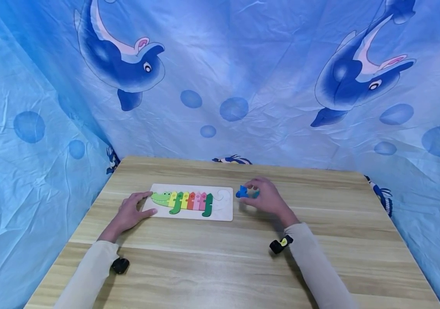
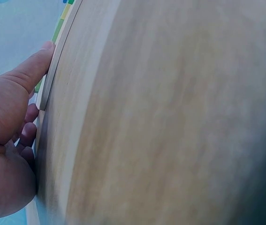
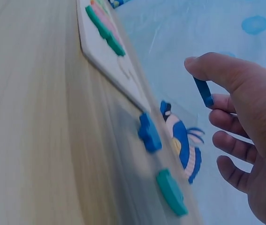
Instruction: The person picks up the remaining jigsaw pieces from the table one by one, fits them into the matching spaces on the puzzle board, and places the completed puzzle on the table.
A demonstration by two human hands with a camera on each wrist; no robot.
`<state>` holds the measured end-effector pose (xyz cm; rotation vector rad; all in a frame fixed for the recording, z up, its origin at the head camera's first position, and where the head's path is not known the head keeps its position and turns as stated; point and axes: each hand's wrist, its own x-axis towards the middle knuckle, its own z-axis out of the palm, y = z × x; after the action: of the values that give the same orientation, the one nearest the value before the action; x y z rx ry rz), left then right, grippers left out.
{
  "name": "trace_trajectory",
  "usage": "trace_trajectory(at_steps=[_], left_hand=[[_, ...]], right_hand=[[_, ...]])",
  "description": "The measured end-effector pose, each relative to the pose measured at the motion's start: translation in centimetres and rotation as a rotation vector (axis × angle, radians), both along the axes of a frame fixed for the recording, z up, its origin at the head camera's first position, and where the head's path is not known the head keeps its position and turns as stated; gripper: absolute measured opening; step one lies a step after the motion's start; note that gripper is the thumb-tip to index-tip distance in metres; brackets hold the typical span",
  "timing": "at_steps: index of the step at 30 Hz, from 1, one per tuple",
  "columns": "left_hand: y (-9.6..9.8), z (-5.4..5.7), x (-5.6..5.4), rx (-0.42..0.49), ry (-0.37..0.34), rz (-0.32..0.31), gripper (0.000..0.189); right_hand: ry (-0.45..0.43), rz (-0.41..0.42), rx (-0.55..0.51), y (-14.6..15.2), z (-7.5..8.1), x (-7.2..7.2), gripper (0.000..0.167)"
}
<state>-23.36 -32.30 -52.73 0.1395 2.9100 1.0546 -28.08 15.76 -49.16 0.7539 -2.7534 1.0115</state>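
A pale wooden puzzle board (image 1: pixel 221 211) lies on the table, with a crocodile made of coloured pieces; its curled tail outline on the right has no piece in it. My left hand (image 1: pixel 130 211) rests at the board's left end, index fingertip by the far corner and thumb along the near edge. In the right wrist view, my right hand (image 3: pixel 257 110) pinches a blue puzzle piece (image 3: pixel 203 92) between thumb and index finger, raised off the table. Below it on the table lie another blue piece (image 3: pixel 149 133) and a teal piece (image 3: pixel 171 192), partly covered by the hand in the head view.
The wood-grain table (image 1: pixel 212 262) is bounded at the back and sides by a blue sheet (image 1: pixel 220 81) printed with dolphins and bubbles. A black wrist device (image 1: pixel 120 265) sits on the left sleeve, another (image 1: pixel 280 245) on the right.
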Motion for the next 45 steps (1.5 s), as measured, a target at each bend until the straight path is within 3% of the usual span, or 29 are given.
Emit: trace_trajectory(at_steps=[17,45], left_hand=[[-0.5,-0.6,-0.2,-0.010,0.035,-0.015,0.076],[-0.4,-0.3,-0.1,-0.009,0.033,-0.022,0.076]], right_hand=[[-0.043,0.065,0.005,-4.6,0.0,-0.2,0.049],[-0.102,0.044,0.098,-8.2,-1.6,0.1,0.048]])
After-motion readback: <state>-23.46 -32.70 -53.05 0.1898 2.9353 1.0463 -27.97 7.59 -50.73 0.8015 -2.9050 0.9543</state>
